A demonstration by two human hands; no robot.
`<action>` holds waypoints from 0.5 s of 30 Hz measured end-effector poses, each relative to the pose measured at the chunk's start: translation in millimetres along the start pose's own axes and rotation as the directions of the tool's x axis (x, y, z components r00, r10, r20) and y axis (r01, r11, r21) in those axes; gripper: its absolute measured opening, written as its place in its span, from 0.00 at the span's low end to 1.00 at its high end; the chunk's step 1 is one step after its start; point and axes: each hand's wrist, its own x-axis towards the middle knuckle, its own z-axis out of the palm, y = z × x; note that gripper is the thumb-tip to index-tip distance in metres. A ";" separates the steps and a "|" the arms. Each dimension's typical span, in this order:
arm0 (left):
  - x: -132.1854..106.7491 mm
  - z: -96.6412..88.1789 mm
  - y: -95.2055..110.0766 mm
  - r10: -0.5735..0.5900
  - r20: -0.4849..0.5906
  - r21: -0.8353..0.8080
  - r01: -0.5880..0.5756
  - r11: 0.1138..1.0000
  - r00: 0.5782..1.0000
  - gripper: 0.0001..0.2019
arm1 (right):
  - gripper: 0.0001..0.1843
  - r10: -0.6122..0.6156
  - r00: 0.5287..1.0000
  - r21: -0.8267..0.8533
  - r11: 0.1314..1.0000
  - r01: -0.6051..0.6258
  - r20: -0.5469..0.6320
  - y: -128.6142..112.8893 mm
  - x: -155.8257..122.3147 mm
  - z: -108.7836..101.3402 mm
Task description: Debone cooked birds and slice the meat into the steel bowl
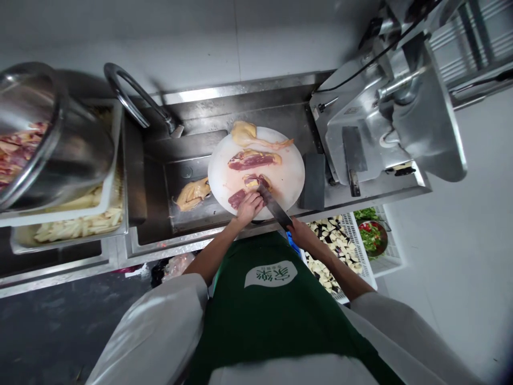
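At the left edge of the frame, a deep, round, shiny steel pot (90,155) holds raw red meat; in the upper left, a curved chrome tap (128,85) arches beside me; left of centre, a pale yellow piece of raw poultry (192,194) lies in a rectangular grey steel sink (154,200); at centre, a round white cutting board (292,163) bears raw, skin-edged red meat (253,160); the person's left hand (250,207), fingers bent, rests at the cut meat, though I cannot tell whether it grips; beside it slants a broad grey metal cleaver (274,207), its handle clenched in the right hand (301,234); in the upper right stands a silver metal slicing machine (360,112).
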 end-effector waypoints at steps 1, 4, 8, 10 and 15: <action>-0.6 0.2 -0.2 -0.009 -0.001 -0.004 0.009 1.000 1.000 0.12 | 0.16 0.000 1.000 0.002 1.000 0.000 -0.002 -1.8 3.5 -0.8; 0.0 0.4 -1.5 -0.041 0.012 -0.001 0.041 0.999 0.999 0.13 | 0.17 -0.037 0.998 0.017 0.999 0.038 -0.047 -17.4 22.0 -6.6; 4.1 -3.3 4.6 -0.092 0.039 0.056 0.089 0.994 0.995 0.13 | 0.17 -0.048 0.998 0.008 0.999 0.048 -0.040 -15.4 19.6 -5.9; 4.3 -12.1 9.5 -0.138 0.050 0.106 0.132 0.986 0.989 0.12 | 0.16 -0.015 1.000 -0.015 1.000 0.015 0.001 3.7 -0.4 -2.6; -14.9 -54.0 0.9 -0.418 -0.194 0.186 0.452 0.872 0.887 0.15 | 0.14 0.038 0.999 -0.097 0.995 -0.034 0.033 44.9 -48.8 -12.0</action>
